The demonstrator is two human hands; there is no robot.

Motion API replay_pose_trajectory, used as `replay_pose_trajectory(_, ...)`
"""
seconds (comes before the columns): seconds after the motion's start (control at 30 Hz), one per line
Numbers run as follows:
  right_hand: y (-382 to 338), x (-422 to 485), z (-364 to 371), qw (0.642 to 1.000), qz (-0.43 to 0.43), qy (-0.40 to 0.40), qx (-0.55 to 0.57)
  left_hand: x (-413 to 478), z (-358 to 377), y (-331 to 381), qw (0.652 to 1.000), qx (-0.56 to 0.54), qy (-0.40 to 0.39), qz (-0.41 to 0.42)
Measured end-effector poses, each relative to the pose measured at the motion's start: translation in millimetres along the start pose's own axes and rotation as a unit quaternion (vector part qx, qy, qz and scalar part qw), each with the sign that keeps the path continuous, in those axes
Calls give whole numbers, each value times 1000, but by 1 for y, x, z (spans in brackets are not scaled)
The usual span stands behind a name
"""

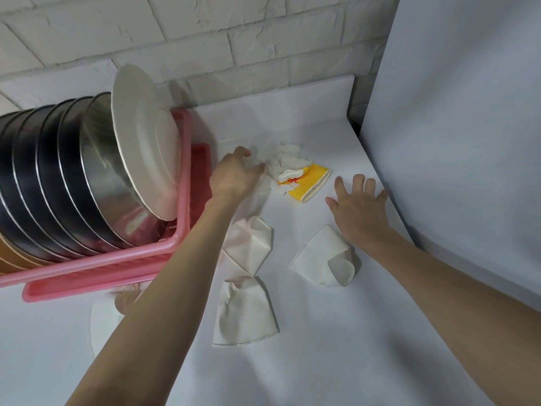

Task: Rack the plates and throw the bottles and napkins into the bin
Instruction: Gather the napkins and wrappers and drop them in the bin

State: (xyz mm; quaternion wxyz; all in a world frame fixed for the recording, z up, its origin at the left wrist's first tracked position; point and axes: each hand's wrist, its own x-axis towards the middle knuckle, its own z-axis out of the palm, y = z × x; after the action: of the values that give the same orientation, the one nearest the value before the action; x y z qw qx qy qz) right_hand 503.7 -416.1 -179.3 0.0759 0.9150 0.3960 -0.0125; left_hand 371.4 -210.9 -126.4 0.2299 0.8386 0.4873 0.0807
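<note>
Now my left hand (pixel 234 174) curls its fingers onto the edge of the napkin (pixel 287 161), which lies on the table (pixel 322 347) at 3 o'clock of the plate (pixel 143 142) in the rack (pixel 117 259) and touches a yellow cup (pixel 311 183), while my right hand (pixel 358 206) rests flat, fingers spread, at that cup's 4 o'clock.

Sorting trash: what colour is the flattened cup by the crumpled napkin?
The cup is yellow; head view.

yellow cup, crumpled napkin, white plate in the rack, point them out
yellow cup (pixel 316 180): head view, on its flattened yellow side
crumpled napkin (pixel 285 158): head view, on its bunched middle
white plate (pixel 146 142): head view, on its back face
</note>
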Motion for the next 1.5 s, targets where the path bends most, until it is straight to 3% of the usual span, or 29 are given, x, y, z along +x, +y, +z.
replay_pose_trajectory(0.1,-1,1,0,1000,-1,-1,5,0,9,-2,995,83,-61,8)
replay_pose_trajectory(0.37,0,0,1,1000,-1,1,7,-23,9,-6,997,9,45,67)
replay_pose_trajectory(0.5,-1,-1,1,1000,-3,2,9,-41,-5,-4,985,-131,84,70)
replay_pose_trajectory(0.6,-1,-1,0,1000,0,0,8,-55,-14,0,954,-279,100,49)
replay_pose_trajectory(0.8,-1,-2,-2,1000,-3,1,6,-77,-14,-4,964,-193,108,145)
replay_pose_trajectory(1.03,-2,-3,-3,1000,-2,-3,0,-100,-18,-11,955,-247,103,130)
replay_pose_trajectory(1.2,-2,-2,0,1000,-1,0,-6,-107,-22,-9,949,-257,77,167)
replay_pose_trajectory(1.5,-2,-2,1,1000,0,1,-6,-84,-15,6,960,-271,23,67)
